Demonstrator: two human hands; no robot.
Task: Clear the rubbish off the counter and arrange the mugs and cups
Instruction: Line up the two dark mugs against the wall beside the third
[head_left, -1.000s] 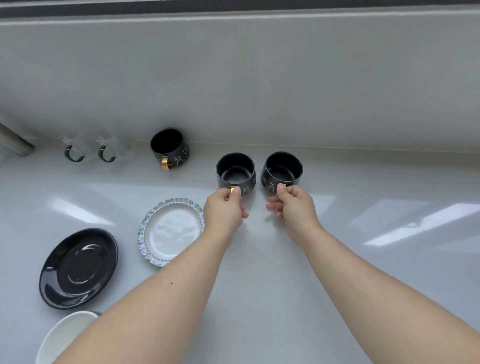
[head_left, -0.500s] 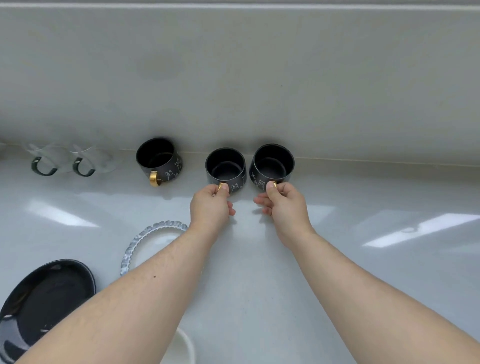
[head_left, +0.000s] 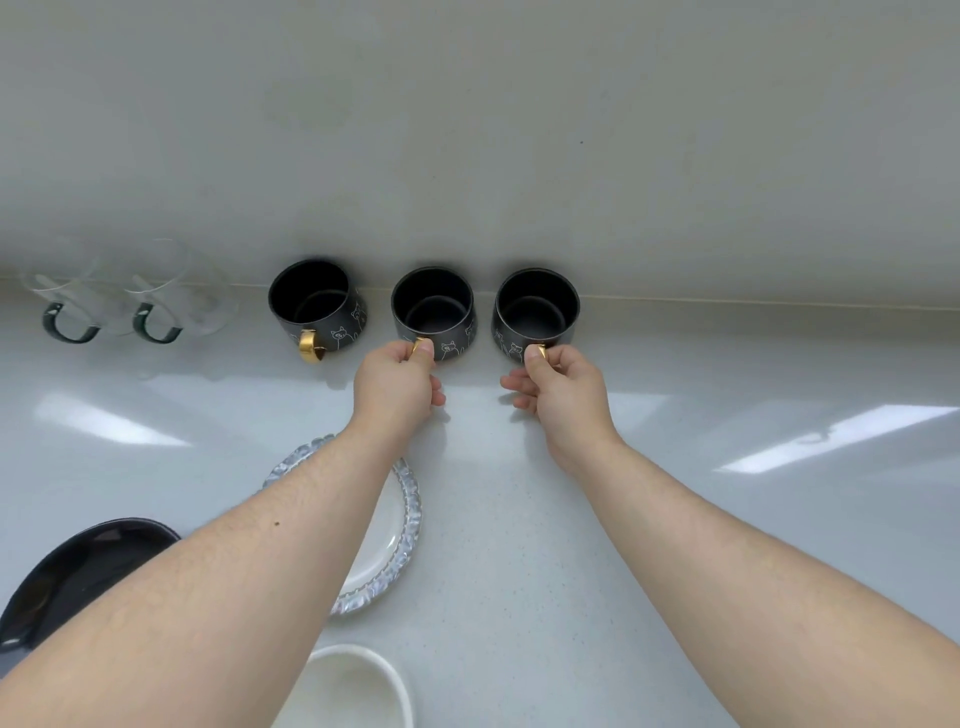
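Three black mugs with gold handles and white cat drawings stand in a row against the back wall of the white counter. My left hand pinches the gold handle of the middle mug. My right hand pinches the handle of the right mug. Both mugs rest upright on the counter. The left mug stands free, its handle facing me. Further left stand two clear glass cups with dark green handles.
A glass-rimmed white plate lies under my left forearm. A black saucer sits at the lower left, and a white bowl at the bottom edge. The counter stretches to the right.
Both hands have pushed the two mugs away from me until they stand at the wall, in line with the left mug. The view has shifted closer.
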